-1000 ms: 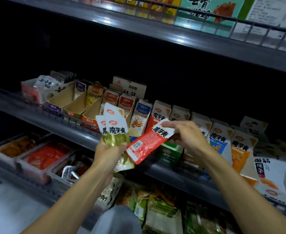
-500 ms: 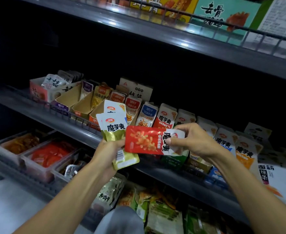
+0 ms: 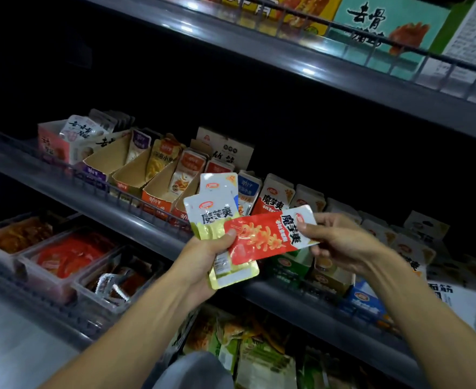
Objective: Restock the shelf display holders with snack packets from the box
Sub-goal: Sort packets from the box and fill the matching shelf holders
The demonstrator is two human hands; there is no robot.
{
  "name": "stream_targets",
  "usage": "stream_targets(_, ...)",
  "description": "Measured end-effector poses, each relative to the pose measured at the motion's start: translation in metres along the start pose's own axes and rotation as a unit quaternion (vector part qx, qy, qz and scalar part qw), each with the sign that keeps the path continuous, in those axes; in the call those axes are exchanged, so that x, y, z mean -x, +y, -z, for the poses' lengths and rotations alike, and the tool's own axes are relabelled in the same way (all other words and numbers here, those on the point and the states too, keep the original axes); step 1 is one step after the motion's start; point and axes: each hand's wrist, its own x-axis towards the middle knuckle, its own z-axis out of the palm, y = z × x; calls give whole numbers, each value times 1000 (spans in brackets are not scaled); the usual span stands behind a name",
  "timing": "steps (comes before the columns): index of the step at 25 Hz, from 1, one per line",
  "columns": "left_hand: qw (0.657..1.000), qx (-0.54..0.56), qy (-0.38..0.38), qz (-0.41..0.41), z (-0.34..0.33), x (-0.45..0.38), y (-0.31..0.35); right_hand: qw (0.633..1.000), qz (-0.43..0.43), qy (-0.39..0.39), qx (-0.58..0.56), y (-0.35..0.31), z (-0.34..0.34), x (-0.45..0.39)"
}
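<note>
My left hand (image 3: 203,256) grips a small stack of white-and-yellow snack packets (image 3: 213,214), fanned upright in front of the middle shelf. My right hand (image 3: 340,242) pinches the white end of a red snack packet (image 3: 262,237), held sideways so it overlaps the stack and touches my left thumb. Behind them a row of cardboard display holders (image 3: 158,192) stands on the middle shelf (image 3: 118,211); the left ones are partly filled with packets, the right ones hold white-topped packets. The supply box is out of view.
A wire rail runs along the middle shelf's front edge. The upper shelf (image 3: 301,60) carries large snack boxes. Clear plastic trays (image 3: 62,265) of red packets sit lower left, and green and yellow packets (image 3: 256,357) fill the bottom level.
My right hand has turned the red packet from diagonal to lying sideways and brought it over the stack in my left hand. The view shifted slightly right and closer.
</note>
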Motion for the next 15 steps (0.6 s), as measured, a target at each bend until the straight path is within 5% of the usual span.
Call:
stream_targets(5, 997, -65, 44, -6, 14, -9, 1, 958, 145, 181, 169, -34, 32, -21)
stream_targets(12, 995, -90, 31, -31, 20, -12, 6, 883, 130, 174, 417, -57, 3, -65)
stream_targets(15, 993, -106, 26, -35, 19, -13, 7, 885, 83, 115, 443, -44, -9, -83)
